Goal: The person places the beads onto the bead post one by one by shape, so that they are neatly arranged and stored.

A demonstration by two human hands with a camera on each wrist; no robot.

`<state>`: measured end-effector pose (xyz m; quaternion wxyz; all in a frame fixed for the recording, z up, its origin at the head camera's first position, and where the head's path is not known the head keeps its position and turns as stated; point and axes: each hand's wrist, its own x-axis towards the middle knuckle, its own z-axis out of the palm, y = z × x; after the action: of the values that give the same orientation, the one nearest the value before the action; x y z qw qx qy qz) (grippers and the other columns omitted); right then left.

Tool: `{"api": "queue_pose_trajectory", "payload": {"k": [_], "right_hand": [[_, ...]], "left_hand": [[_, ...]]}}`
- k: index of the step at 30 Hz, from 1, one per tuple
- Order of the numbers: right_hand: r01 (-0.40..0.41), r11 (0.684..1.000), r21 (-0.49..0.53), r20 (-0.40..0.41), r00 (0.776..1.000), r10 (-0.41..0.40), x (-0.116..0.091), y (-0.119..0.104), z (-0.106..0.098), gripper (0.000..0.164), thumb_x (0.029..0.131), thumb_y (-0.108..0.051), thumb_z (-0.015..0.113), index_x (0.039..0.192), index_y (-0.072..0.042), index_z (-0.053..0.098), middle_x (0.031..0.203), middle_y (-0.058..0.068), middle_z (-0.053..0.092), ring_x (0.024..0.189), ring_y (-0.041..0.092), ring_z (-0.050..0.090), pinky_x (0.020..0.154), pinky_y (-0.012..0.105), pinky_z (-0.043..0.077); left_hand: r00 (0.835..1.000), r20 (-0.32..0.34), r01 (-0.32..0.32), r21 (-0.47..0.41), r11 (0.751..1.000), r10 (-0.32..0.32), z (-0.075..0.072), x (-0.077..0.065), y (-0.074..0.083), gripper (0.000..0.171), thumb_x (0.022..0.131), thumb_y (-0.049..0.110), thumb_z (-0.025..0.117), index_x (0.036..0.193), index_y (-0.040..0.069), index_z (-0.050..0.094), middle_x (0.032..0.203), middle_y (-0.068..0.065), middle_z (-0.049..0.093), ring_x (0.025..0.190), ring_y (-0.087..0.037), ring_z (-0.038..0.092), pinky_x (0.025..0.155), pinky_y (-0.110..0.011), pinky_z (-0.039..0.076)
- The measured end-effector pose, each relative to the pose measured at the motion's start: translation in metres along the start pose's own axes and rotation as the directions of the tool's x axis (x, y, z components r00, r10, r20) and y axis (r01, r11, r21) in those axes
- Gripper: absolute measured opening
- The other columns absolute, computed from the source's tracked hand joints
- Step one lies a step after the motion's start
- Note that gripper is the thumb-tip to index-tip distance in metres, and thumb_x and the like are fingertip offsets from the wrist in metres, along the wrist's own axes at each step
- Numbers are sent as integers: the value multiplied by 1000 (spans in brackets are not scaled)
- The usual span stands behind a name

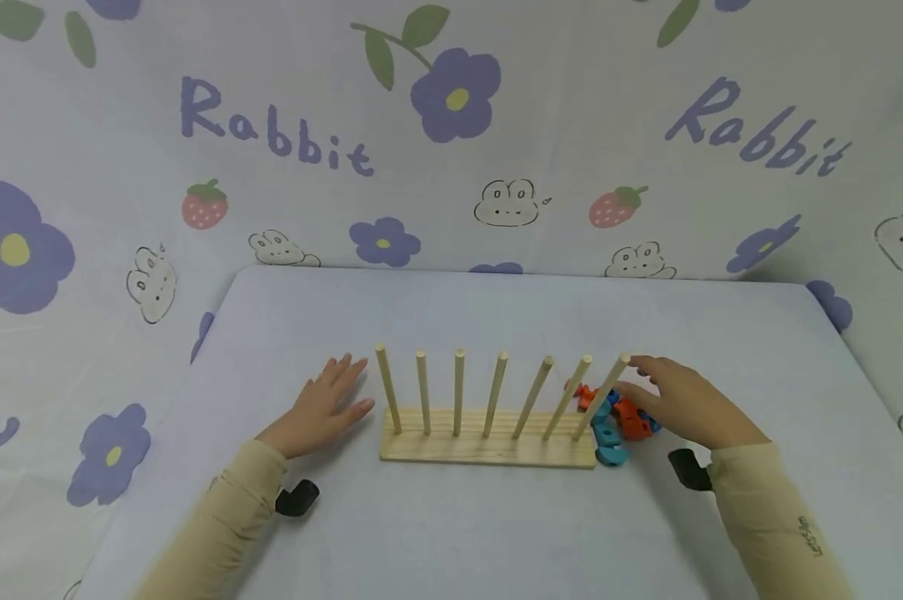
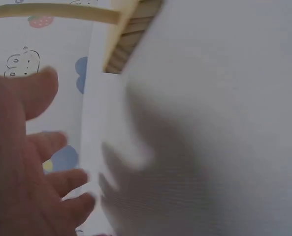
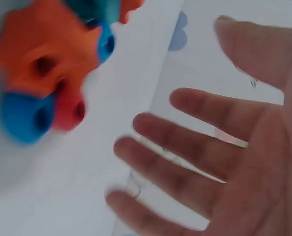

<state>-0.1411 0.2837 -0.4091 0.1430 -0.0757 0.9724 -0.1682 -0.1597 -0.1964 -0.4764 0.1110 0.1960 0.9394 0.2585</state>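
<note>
Wooden peg stand (image 1: 489, 448), with seven round pegs in one row, is placed on a white table (image 1: 451, 533), between the two hands of a person. Behind and at both sides hangs a patterned cloth (image 1: 556, 125), which shows purple flowers, strawberries, rabbit faces and the word "Rabbit". Beige sleeves (image 1: 226, 508) cover both forearms. The left hand (image 1: 318, 414) is just beside the left end of the stand; its fingers are spread apart and its shadow falls on the table. The right hand (image 1: 684, 404) is near the right end; in its wrist view the fingers are also apart, with a gap to some coloured pieces. These pieces, an orange one (image 1: 633, 419), teal ones (image 1: 609, 435) and smaller blue and red parts, lie together at the right end, partly behind the pegs. Whether they touch the stand, I cannot tell.
</note>
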Motion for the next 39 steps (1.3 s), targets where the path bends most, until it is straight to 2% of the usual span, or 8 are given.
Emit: {"api": "queue_pose_trajectory", "payload": {"k": [3,5,8,19,26,30,34,39], "right_hand": [[40,999,28,-58,998,-38,-18,7,3,49,94,-35,61,125,3,55,100,17,63,86,29,60,72,44,53],[70,997,29,-83,994,-67,-27,10,8,36,91,-25,66,115,2,59,84,8,60,71,19,53,61,33,48],[100,994,35,-86,992,-97,-36,14,17,28,87,-18,70,108,-2,62,77,-1,53,65,12,45,54,26,39],[111,992,54,-128,986,-104,-33,22,41,34,87,-15,71,117,-6,60,88,4,55,67,13,46,53,25,40],[158,987,-10,-191,969,-157,-33,23,42,29,80,-10,77,105,-5,63,100,10,59,79,19,56,65,35,51],[165,986,37,-206,966,-154,-39,19,33,27,83,-14,75,105,-6,62,102,9,62,87,22,59,70,39,52],[144,980,137,-226,968,-111,-50,10,14,30,90,-25,68,113,-9,58,106,6,66,91,23,62,71,32,52],[136,963,234,-296,953,-62,-69,-10,-14,32,92,-32,65,118,-16,56,107,3,68,88,10,66,69,21,51]], "left_hand": [[999,-21,-40,-18,999,39,15,-15,-6,63,95,44,56,145,9,40,154,-22,25,144,-42,16,110,-67,10],[996,-39,-79,-24,997,78,23,-21,-7,61,91,41,62,140,9,47,153,-22,27,143,-42,18,111,-66,11],[991,-56,-124,-49,991,121,29,-24,-6,63,87,41,67,139,12,48,155,-20,25,143,-42,18,111,-65,10],[991,-38,-130,-25,991,129,43,-19,1,84,77,59,70,144,16,41,158,-9,20,147,-33,9,110,-64,-4],[988,-53,-145,-53,988,142,44,-17,1,82,77,54,72,144,17,43,159,-8,20,147,-33,9,110,-63,-5],[988,-67,-143,-43,989,140,45,-16,2,83,76,55,74,143,16,44,158,-8,21,147,-32,10,110,-63,-4],[986,-94,-145,-38,989,141,47,-18,3,83,75,55,74,142,15,45,158,-8,23,147,-32,12,110,-64,-3],[985,-104,-140,-25,990,136,49,-18,2,84,75,56,73,142,15,45,158,-5,23,147,-30,12,110,-63,-2]]}}
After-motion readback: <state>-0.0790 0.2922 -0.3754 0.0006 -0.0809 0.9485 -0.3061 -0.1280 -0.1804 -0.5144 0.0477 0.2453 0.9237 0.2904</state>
